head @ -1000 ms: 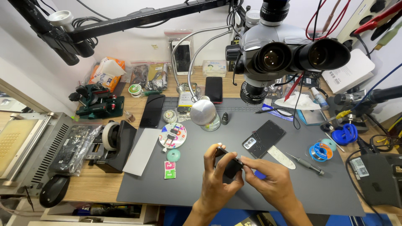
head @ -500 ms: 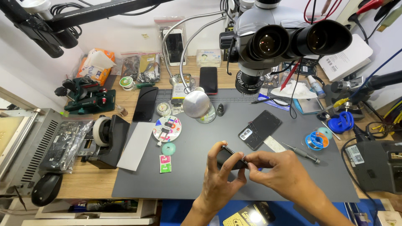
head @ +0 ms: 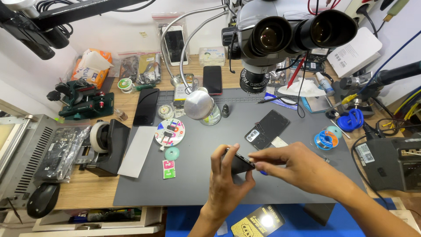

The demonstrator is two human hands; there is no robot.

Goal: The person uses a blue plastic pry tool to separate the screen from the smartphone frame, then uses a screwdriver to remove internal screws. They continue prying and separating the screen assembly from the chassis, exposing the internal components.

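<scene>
- A black computer mouse [head: 42,199] lies at the far left edge of the wooden bench, below a clear bag of dark parts [head: 59,151].
- A black tape dispenser [head: 107,145] stands just left of the grey work mat [head: 193,184], with a white sheet [head: 138,151] leaning against its right side.
- On the mat's left part sit a round white dish [head: 170,132] holding small parts, a mint-green disc [head: 172,153] below it, and a red-and-green sticker tab [head: 169,169] nearer the front edge.
- The left hand [head: 228,184] rises from the bottom edge, thumb and fingers clamped around a small black phone [head: 239,163] held tilted above the middle of the mat.
- The right hand [head: 302,169] reaches in from the right; its fingertips [head: 258,157] are pinched together at the phone's right end, touching it, with a bit of blue showing beneath them.
- A dark phone back cover [head: 267,128] lies flat on the mat just behind the hands.
- A stereo microscope [head: 289,33] hangs over the mat's far side.
- A blue-and-orange solder spool [head: 326,140] rests at the mat's right part, and a blue coiled cable [head: 351,119] lies beyond it.
- A dark power unit [head: 394,162] sits at the far right.
</scene>
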